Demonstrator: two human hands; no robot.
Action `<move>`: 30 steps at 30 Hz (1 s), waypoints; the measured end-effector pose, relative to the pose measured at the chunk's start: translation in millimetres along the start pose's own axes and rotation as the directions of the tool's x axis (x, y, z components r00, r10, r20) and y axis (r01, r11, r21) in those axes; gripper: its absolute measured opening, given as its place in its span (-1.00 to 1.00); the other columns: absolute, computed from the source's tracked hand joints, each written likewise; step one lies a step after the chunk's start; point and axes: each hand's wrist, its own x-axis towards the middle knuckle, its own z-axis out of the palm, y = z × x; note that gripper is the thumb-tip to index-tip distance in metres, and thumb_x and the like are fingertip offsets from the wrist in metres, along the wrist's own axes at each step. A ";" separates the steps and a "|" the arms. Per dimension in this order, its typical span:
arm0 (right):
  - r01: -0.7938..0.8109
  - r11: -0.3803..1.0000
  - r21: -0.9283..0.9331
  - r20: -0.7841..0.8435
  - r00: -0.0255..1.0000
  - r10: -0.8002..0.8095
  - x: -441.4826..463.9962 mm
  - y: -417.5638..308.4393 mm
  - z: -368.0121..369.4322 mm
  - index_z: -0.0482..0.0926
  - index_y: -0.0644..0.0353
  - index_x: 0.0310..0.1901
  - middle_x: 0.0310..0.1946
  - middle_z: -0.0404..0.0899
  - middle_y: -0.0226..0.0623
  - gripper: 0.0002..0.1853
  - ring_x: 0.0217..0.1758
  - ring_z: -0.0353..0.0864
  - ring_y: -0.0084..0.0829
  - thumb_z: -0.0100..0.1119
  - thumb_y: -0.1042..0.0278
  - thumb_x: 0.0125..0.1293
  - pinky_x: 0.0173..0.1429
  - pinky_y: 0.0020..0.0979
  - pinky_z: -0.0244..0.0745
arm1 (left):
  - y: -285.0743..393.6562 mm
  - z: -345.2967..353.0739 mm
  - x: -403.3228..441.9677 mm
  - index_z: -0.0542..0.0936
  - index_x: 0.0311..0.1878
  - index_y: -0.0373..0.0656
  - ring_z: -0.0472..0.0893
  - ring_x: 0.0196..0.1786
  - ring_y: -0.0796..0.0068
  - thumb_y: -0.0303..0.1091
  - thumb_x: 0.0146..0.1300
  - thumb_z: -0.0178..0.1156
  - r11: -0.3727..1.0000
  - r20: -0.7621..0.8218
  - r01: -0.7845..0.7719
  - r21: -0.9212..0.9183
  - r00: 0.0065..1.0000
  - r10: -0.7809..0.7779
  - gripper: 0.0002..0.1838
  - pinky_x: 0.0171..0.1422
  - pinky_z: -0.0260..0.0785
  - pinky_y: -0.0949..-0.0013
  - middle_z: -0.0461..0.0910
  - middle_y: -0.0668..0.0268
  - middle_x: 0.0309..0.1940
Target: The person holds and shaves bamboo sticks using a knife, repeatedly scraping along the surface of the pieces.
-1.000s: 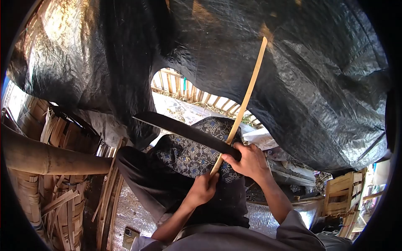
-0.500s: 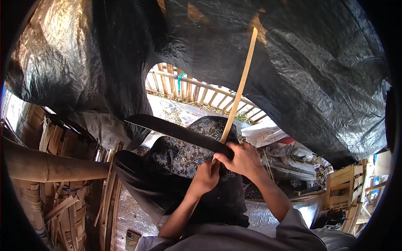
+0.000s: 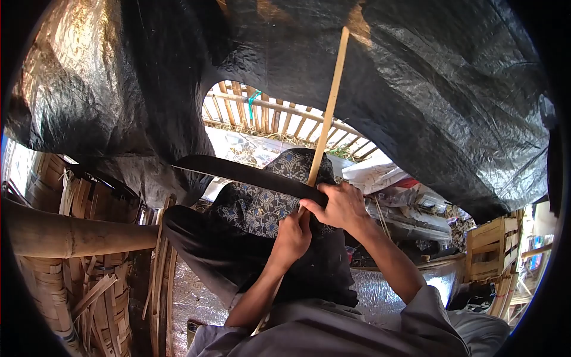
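A long dark blade points to the left across the lap, its handle end wrapped in my right hand. My left hand is closed round the lower part of a pale bamboo strip. The strip stands up and away from me, passing the blade just left of my right hand. Both hands are close together, with the right thumb near the left fingers. Beneath the blade lies a blue-and-cream patterned cloth over the dark-trousered legs. A lower end of the strip shows below my left forearm.
A thick bamboo pole juts in from the left, above woven bamboo baskets. Black plastic sheeting hangs in front. Slatted bamboo fencing shows through its gap. A wooden crate stands at the right.
The strip has shifted left and toward me, its lower end now showing below my left forearm. Both hands and the blade sit higher in view, and the head view has shifted.
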 end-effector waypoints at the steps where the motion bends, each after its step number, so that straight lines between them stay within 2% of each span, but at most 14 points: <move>1: 0.010 1.000 0.014 -0.018 1.000 -0.009 0.4 1.3 2.5 0.65 0.24 -0.27 -0.54 0.60 0.02 -0.37 -0.40 0.62 0.01 0.14 -0.30 0.05 -0.24 -0.11 0.52 | -2.1 1.2 -1.4 0.44 -0.33 -0.40 0.49 -0.28 -0.17 -0.50 0.27 -0.03 1.000 -0.018 -0.009 -0.012 1.000 0.008 -0.86 -0.40 0.30 0.05 0.47 -0.19 -0.51; 2: 0.048 0.999 -0.013 -0.102 0.994 -0.049 1.7 1.1 4.9 0.65 0.25 -0.27 -0.57 0.59 0.01 -0.38 -0.44 0.62 0.00 0.16 -0.29 0.04 -0.26 -0.11 0.52 | -8.1 3.9 -6.6 0.44 -0.39 -0.39 0.49 -0.32 -0.16 -0.47 0.29 -0.02 0.999 -0.046 -0.033 0.038 0.998 0.035 -0.82 -0.47 0.29 0.09 0.46 -0.17 -0.57; 6: -0.245 0.965 0.095 -0.006 0.969 0.247 28.0 5.8 -7.3 0.63 0.33 -0.45 -0.63 0.55 0.05 -0.34 -0.47 0.60 0.07 0.02 -0.30 0.18 -0.34 -0.15 0.50 | -22.6 -6.5 -70.5 0.43 -0.44 -0.38 0.52 -0.52 -0.10 -0.44 0.30 0.01 0.995 0.036 0.081 0.051 0.996 -0.083 -0.78 -0.56 0.23 0.18 0.43 -0.11 -0.66; 9: -0.023 1.000 0.004 -0.105 0.994 0.023 15.8 4.5 -7.7 0.62 0.33 -0.46 -0.62 0.55 0.04 -0.26 -0.43 0.62 -0.02 -0.03 -0.39 0.15 -0.34 -0.13 0.52 | -19.0 -14.1 -97.6 0.43 -0.46 -0.37 0.47 -0.70 0.22 -0.40 0.30 0.03 0.990 0.012 0.136 -0.046 0.991 -0.136 -0.75 -0.60 0.17 0.29 0.40 -0.03 -0.71; 11: -0.057 0.998 0.017 -0.052 0.997 0.058 16.3 -1.5 -15.3 0.63 0.31 -0.44 -0.61 0.56 0.03 -0.28 -0.42 0.61 -0.02 -0.02 -0.38 0.14 -0.31 -0.12 0.51 | -22.0 -14.3 -97.6 0.44 -0.45 -0.38 0.40 -0.72 0.48 -0.40 0.30 0.04 0.985 0.046 0.142 -0.101 0.989 -0.138 -0.75 -0.62 0.14 0.33 0.37 0.03 -0.74; 15: -0.077 0.994 0.072 -0.036 0.996 0.079 9.9 -3.3 -23.0 0.64 0.27 -0.40 -0.59 0.57 0.02 -0.31 -0.39 0.60 -0.03 0.02 -0.37 0.12 -0.25 -0.13 0.51 | -24.2 -14.1 -80.1 0.44 -0.45 -0.35 0.40 -0.70 0.53 -0.36 0.31 0.04 0.980 0.079 0.112 -0.163 0.992 -0.100 -0.74 -0.61 0.13 0.37 0.41 0.15 -0.75; 17: -0.040 0.998 0.043 -0.050 0.998 0.042 7.0 -1.4 -24.6 0.65 0.24 -0.39 -0.57 0.57 0.03 -0.33 -0.39 0.61 -0.02 0.04 -0.38 0.10 -0.26 -0.15 0.51 | -21.7 -11.9 -60.0 0.44 -0.44 -0.24 0.34 -0.69 0.64 -0.17 0.39 -0.05 0.905 0.262 0.297 -0.305 0.940 -0.220 -0.64 -0.61 0.15 0.49 0.36 0.44 -0.73; 18: -0.054 0.999 0.006 -0.033 0.998 0.054 5.3 -2.3 -24.8 0.65 0.21 -0.34 -0.56 0.57 0.03 -0.36 -0.39 0.61 -0.01 0.06 -0.36 0.09 -0.26 -0.15 0.51 | -10.0 -19.9 -46.2 0.43 -0.38 -0.23 0.34 -0.67 0.65 -0.09 0.41 -0.11 0.818 0.399 0.430 -0.383 0.875 -0.274 -0.61 -0.60 0.17 0.53 0.38 0.41 -0.68; 22: -0.090 0.992 -0.083 0.024 0.995 0.093 0.9 -8.4 -26.6 0.64 0.17 -0.29 -0.52 0.57 0.06 -0.29 -0.37 0.62 -0.01 0.03 -0.46 0.03 -0.25 -0.12 0.52 | -4.0 -14.0 6.3 0.44 -0.32 -0.28 0.36 -0.67 0.63 -0.19 0.41 -0.11 0.691 0.375 0.392 -0.607 0.908 -0.187 -0.67 -0.61 0.20 0.49 0.41 0.37 -0.60; 25: -0.097 0.993 -0.071 0.020 0.995 0.098 2.1 -8.6 -26.3 0.64 0.18 -0.29 -0.51 0.56 0.09 -0.28 -0.35 0.61 0.01 0.02 -0.47 0.03 -0.23 -0.11 0.52 | -7.4 -8.9 22.2 0.44 -0.33 -0.30 0.50 -0.64 0.30 -0.36 0.34 -0.05 0.843 0.406 0.285 -0.456 0.910 -0.087 -0.79 -0.54 0.32 0.33 0.50 0.18 -0.59; 26: -0.113 0.992 -0.058 0.024 0.993 0.114 1.2 -9.3 -25.5 0.64 0.19 -0.30 -0.50 0.56 0.10 -0.28 -0.34 0.61 0.03 0.02 -0.47 0.03 -0.21 -0.10 0.52 | -4.1 -2.8 18.5 0.44 -0.32 -0.35 0.53 -0.56 0.09 -0.46 0.26 -0.03 0.980 0.148 -0.029 -0.198 0.987 0.060 -0.86 -0.49 0.35 0.23 0.51 0.04 -0.56; 27: -0.112 0.992 -0.052 0.021 0.993 0.113 0.0 -9.0 -24.2 0.64 0.19 -0.30 -0.50 0.56 0.10 -0.28 -0.34 0.61 0.03 0.02 -0.47 0.03 -0.21 -0.10 0.52 | -0.3 2.7 15.9 0.43 -0.31 -0.40 0.55 -0.47 -0.12 -0.56 0.19 -0.01 0.950 -0.057 -0.274 0.152 0.957 0.285 -0.92 -0.43 0.38 0.13 0.52 -0.11 -0.53; 28: -0.102 0.995 -0.012 0.009 0.995 0.102 0.0 -7.7 -23.1 0.64 0.20 -0.30 -0.49 0.56 0.12 -0.28 -0.33 0.60 0.04 0.02 -0.46 0.04 -0.20 -0.10 0.51 | 10.1 4.0 14.8 0.40 -0.30 -0.46 0.49 -0.33 -0.24 -0.65 0.07 -0.01 0.973 -0.075 -0.186 0.134 0.977 0.197 -0.89 -0.34 0.38 0.02 0.47 -0.24 -0.49; 30: -0.072 0.996 0.046 -0.023 0.997 0.073 -0.6 -3.3 -17.6 0.64 0.21 -0.29 -0.47 0.56 0.15 -0.29 -0.29 0.59 0.06 0.03 -0.44 0.05 -0.16 -0.09 0.50 | 8.2 10.1 17.7 0.40 -0.29 -0.47 0.51 -0.38 -0.22 -0.63 0.09 -0.02 0.966 -0.075 -0.184 0.183 0.977 0.200 -0.88 -0.37 0.37 0.01 0.47 -0.24 -0.54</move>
